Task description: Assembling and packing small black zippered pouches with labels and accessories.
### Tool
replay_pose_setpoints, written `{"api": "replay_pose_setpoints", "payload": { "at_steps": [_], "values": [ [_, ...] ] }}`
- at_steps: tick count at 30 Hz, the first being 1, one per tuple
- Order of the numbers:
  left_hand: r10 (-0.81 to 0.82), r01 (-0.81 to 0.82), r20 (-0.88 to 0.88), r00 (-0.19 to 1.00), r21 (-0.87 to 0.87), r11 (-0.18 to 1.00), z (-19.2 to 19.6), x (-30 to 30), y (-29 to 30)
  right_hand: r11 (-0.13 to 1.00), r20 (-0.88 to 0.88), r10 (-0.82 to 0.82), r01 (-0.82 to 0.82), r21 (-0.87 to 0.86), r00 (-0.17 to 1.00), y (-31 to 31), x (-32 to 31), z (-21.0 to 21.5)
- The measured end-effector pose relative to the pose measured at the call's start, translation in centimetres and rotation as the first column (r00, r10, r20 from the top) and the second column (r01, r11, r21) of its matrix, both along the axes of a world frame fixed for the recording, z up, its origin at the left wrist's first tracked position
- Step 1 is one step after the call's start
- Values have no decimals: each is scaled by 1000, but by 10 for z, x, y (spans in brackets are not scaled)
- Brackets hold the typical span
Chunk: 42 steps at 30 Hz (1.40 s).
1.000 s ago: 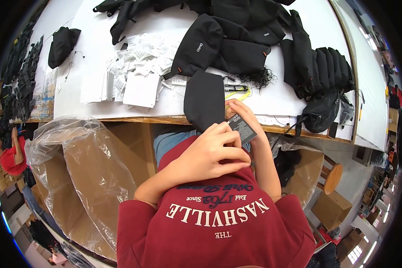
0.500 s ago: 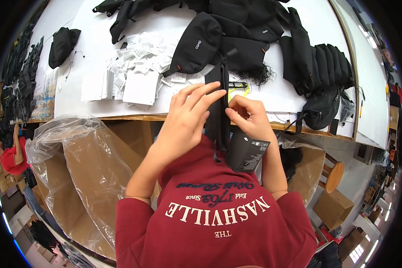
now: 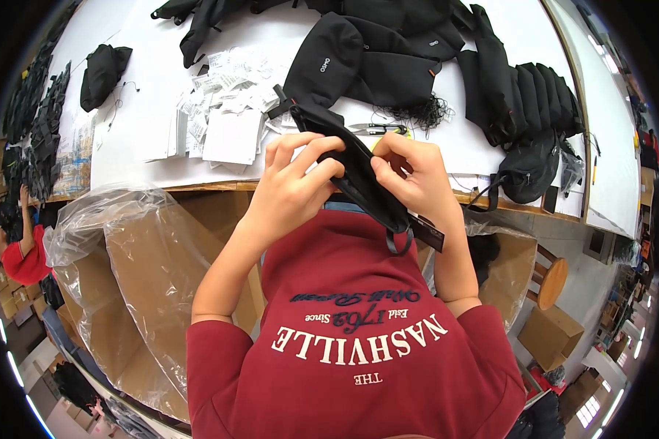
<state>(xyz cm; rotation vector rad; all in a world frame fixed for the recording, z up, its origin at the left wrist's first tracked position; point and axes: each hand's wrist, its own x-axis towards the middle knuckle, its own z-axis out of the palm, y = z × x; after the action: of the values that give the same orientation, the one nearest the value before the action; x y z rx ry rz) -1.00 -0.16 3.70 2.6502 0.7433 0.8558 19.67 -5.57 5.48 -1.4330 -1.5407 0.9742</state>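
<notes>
A small black fabric pouch (image 3: 362, 172) hangs between my hands at the table's near edge, tilted from upper left to lower right with its opening spread. My left hand (image 3: 293, 179) is closed on its left edge. Thumb and fingers of my right hand (image 3: 414, 172) pinch its right edge; whether they hold anything else is hidden. A dark hang tag (image 3: 426, 233) dangles by my right wrist, and a black loop (image 3: 399, 243) sticks out at the pouch's lower end. Just beyond the pouch lies a pair of scissors (image 3: 377, 129) with yellow on it.
Several black pouches (image 3: 395, 79) are heaped at the back, with a row of them at right. White paper labels (image 3: 231, 80) and a stack of white cards (image 3: 231, 140) lie left. Black strings (image 3: 432, 112) bunch behind the scissors. Plastic-lined cartons (image 3: 150, 271) stand below the table edge.
The pouch has swung from upright to slanting, and its opening has spread apart. My left hand has shifted slightly left and down. The hang tag has turned and shows less of its face.
</notes>
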Motion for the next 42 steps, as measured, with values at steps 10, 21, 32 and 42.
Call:
{"api": "replay_pose_setpoints", "payload": {
  "at_steps": [10, 21, 32, 42],
  "values": [
    [-85, 83, 49, 995, 34, 996, -10, -5, 6, 999, -57, 34, -35, -18, 998, 0, -4, 3],
    [-48, 58, 79, 996, -127, 990, 1, -19, 8, 974, -513, 161, -221, -57, 843, -7, 27, -30],
    [-312, 40, -143, 939, -856, 515, 3, -49, 4, 864, 30, 356, -317, -392, 934, -40, 5, -44],
    [-222, -89, -209, 952, -887, 453, 5, -60, 12, 857, 60, 417, -371, -357, 907, -42, 24, -63]
  ]
}}
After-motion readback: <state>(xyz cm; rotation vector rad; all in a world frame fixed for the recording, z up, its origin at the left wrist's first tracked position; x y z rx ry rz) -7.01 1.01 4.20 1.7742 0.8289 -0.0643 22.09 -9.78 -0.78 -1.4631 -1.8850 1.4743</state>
